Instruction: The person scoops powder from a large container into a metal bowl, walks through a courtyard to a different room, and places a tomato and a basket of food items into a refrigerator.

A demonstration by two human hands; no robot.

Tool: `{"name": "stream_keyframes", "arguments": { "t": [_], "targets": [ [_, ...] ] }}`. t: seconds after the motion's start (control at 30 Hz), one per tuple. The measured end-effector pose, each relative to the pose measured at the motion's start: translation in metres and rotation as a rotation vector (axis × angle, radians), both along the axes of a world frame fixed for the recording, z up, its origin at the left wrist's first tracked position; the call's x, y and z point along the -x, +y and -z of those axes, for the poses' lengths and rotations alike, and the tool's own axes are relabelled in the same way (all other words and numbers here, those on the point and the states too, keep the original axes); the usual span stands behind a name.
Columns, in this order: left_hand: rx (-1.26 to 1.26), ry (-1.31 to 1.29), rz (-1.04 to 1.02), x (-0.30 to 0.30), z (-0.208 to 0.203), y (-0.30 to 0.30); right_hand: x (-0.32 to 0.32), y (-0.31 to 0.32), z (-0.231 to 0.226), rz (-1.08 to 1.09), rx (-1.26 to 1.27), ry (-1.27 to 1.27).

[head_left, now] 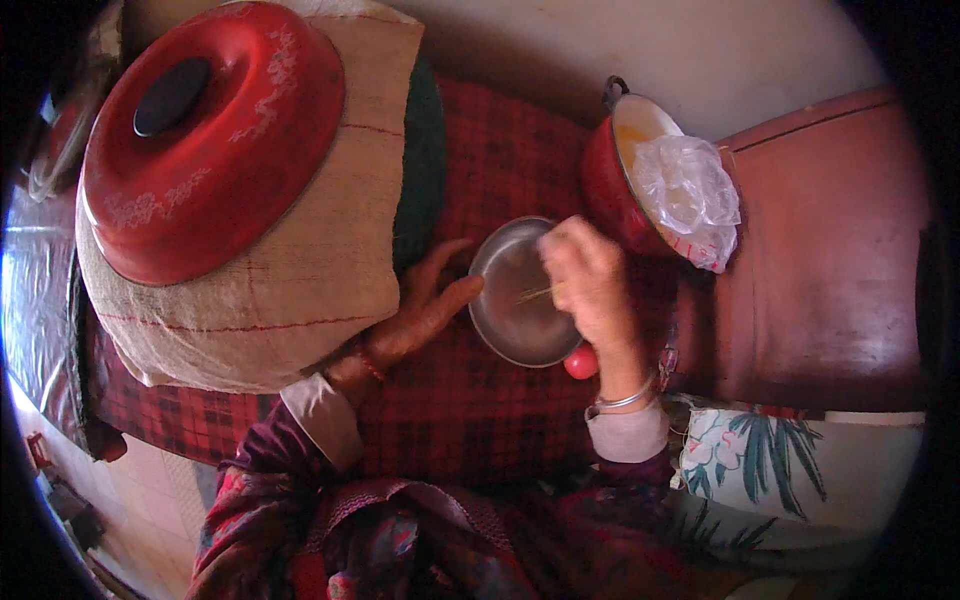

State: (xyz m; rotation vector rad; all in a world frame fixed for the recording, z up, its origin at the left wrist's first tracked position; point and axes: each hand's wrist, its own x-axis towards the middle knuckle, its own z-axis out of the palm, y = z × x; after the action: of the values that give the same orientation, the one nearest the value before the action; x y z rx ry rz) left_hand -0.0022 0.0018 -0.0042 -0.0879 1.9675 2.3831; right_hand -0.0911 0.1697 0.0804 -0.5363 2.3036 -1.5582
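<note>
1. At far left we see a red domed lid with white floral patterns and a black oval knob [235,150], resting tilted on a beige woven cloth with thin red lines [250,330].
2. Next, we find the left hand [430,305], with a red band at its wrist, spread well open; its fingertips touch the bowl's left rim.
3. In the middle, we see a round, shallow, grey metal bowl [510,325] on a red-and-black plaid tablecloth [480,410].
4. A thin pale-yellow stick [535,294] slants over the bowl; we cannot tell whether it is single.
5. We see a small, round, glossy red object [580,362] just beside the bowl's lower right rim.
6. The right hand [588,275], blurred, is closed around the stick above the bowl's right side.
7. Farther right, we see a red pot with a white interior [610,190], a crumpled clear plastic bag [690,190] at its mouth.
8. Rightmost, we see a reddish-brown wooden panel [830,260].
</note>
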Motion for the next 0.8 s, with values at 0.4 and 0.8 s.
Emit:
{"name": "stream_keyframes", "arguments": {
  "t": [0.4,0.8],
  "targets": [
    [0.03,0.005,-0.01,0.005,0.0,0.004,-0.016,0.014,0.01,-0.494,-0.524,0.696],
    [0.067,-0.014,-0.044,-0.002,0.009,0.0,0.19,0.131,-0.031,0.423,-0.581,0.528]
  ]
}}
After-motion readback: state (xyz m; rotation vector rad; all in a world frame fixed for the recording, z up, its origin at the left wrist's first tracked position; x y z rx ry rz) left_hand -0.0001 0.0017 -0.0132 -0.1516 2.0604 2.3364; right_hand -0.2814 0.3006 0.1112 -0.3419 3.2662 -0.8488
